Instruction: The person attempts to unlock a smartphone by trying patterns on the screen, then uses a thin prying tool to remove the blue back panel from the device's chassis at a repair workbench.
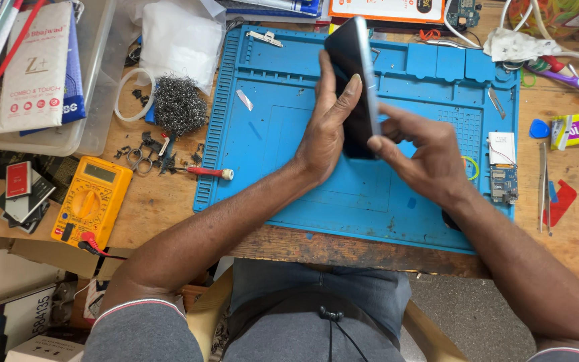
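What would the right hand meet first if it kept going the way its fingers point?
The right hand points left, fingertips already at the edge of the dark phone; just behind that is the left hand, though depth is hard to judge.

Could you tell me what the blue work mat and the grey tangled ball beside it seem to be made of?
The blue work mat looks like matte moulded silicone or rubber, with ribbed edges and trays. The grey tangled ball appears to be steel wool: fine, dull metallic strands.

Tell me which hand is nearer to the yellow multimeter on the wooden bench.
Left. The left hand grips the dark smartphone over the blue mat, on the side toward the yellow multimeter; the right hand holds the phone's far side, farther away.
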